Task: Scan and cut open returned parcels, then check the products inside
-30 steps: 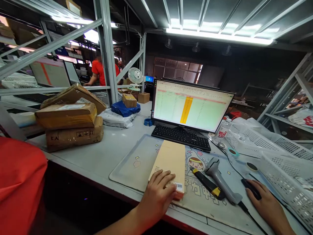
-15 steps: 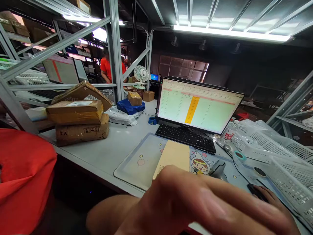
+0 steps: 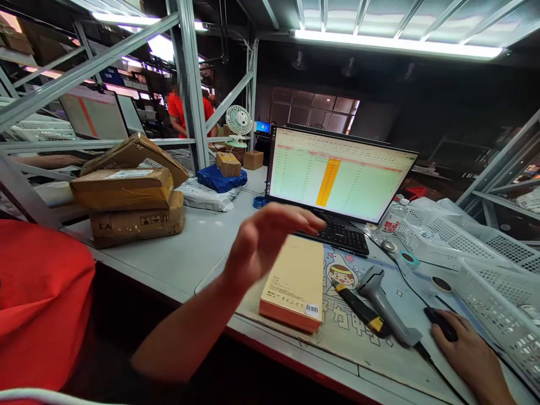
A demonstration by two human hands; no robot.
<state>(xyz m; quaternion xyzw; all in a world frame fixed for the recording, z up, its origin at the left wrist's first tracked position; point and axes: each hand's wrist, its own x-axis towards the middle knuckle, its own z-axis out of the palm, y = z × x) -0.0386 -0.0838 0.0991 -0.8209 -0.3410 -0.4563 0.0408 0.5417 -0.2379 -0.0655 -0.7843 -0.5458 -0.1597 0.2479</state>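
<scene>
While L hand is raised nr the yellow box, its fingers released, R hand has its fingers grasping the mouse. Box lies flat on the mat nr front edge of worktop; cutter and scanner lie betw. box and mouse.

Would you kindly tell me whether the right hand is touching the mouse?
Touching: the head view shows the right hand closed around the mouse.

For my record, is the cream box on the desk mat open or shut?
Shut, it appears: the cream box has a flat upper face and no visible lifted flap; the left hand hides one far corner.
</scene>
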